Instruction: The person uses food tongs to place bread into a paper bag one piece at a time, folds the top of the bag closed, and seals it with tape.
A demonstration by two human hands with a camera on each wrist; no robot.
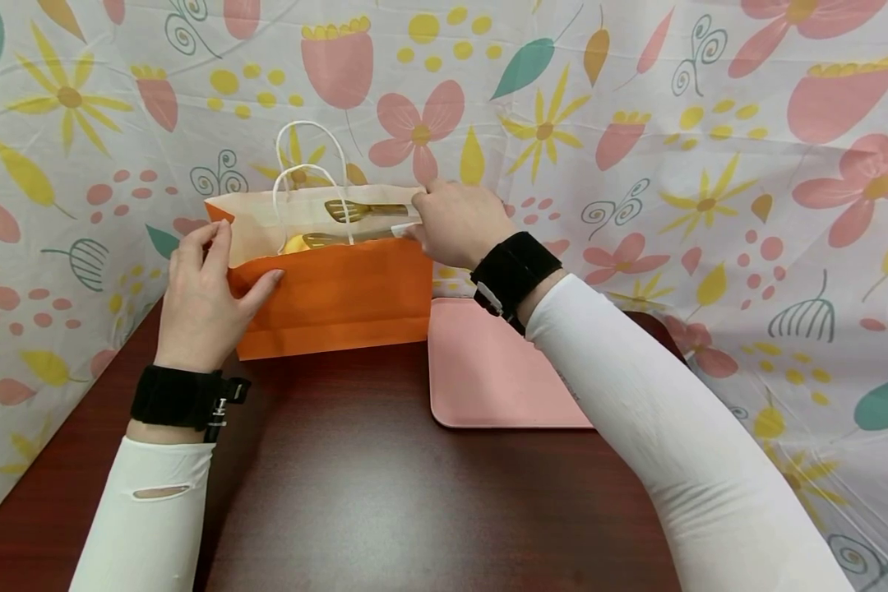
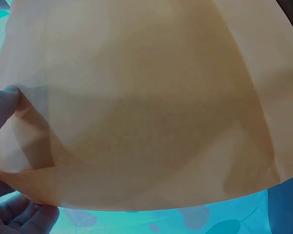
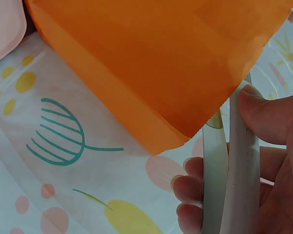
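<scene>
An orange paper bag with white twisted handles stands upright on the table. My left hand grips its left top edge, thumb on the front panel and fingers at the side. The left wrist view is mostly filled by the bag's side. At the right end of the bag's mouth, my right hand holds tongs with gold slotted heads; their two pale handles run between thumb and fingers in the right wrist view. Inside the bag, a yellow object shows partly; its kind is hidden.
A pink tray lies on the dark wooden table to the right of the bag, partly under my right forearm. A white cloth with flower prints hangs behind and beside the table.
</scene>
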